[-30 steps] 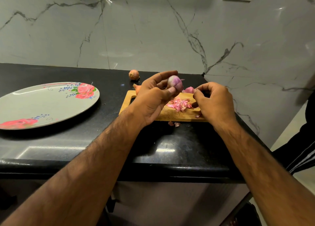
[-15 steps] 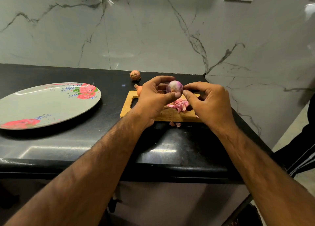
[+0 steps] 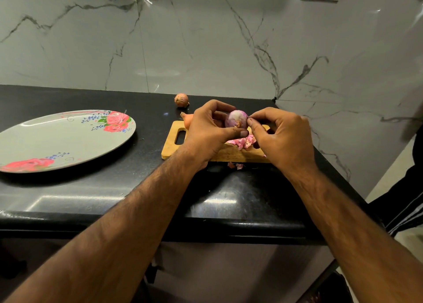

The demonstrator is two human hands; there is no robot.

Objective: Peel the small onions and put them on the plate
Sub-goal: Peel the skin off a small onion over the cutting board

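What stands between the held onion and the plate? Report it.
Nothing visible blocks it. The left hand grips the half-peeled onion above the cutting board; the right hand pinches its skin. The plate lies left across black counter. One unpeeled onion lies at the board's far corner, low, probably passed over.

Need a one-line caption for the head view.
Left hand holds a partly peeled small onion above the cutting board while the right hand pinches its skin; floral plate at left.
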